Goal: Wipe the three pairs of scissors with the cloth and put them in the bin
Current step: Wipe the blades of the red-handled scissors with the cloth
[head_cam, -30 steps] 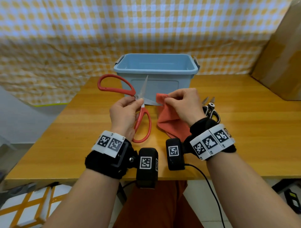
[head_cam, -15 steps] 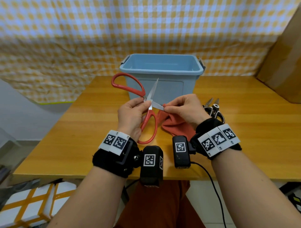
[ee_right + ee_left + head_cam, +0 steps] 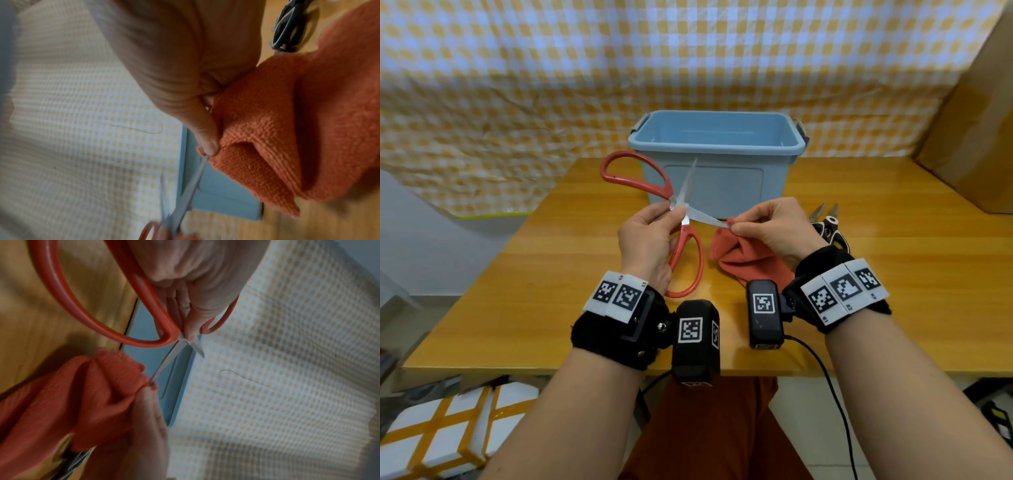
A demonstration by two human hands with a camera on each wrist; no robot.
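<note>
My left hand [image 3: 654, 229] pinches the red-handled scissors [image 3: 690, 260] at the pivot and holds them spread wide above the table. One blade points up, the other points right. My right hand [image 3: 774, 226] pinches the orange cloth [image 3: 750, 260] around the tip of the right-pointing blade [image 3: 166, 363]. In the right wrist view the cloth [image 3: 287, 129] hangs below my fingers with the blade [image 3: 191, 186] running out of it. The blue bin [image 3: 717, 150] stands just behind the hands, open and with nothing visible inside. A black-handled pair of scissors [image 3: 828, 224] lies right of my right hand.
The wooden table [image 3: 893, 274] reaches right to a cardboard box [image 3: 976, 137]. A yellow checked cloth [image 3: 551, 85] hangs behind the bin. A black cable [image 3: 832, 394] trails off the table's front edge. Only two pairs of scissors show.
The right hand has slid the cloth outward along the blade to its tip. The left hand keeps the same pinch at the pivot.
</note>
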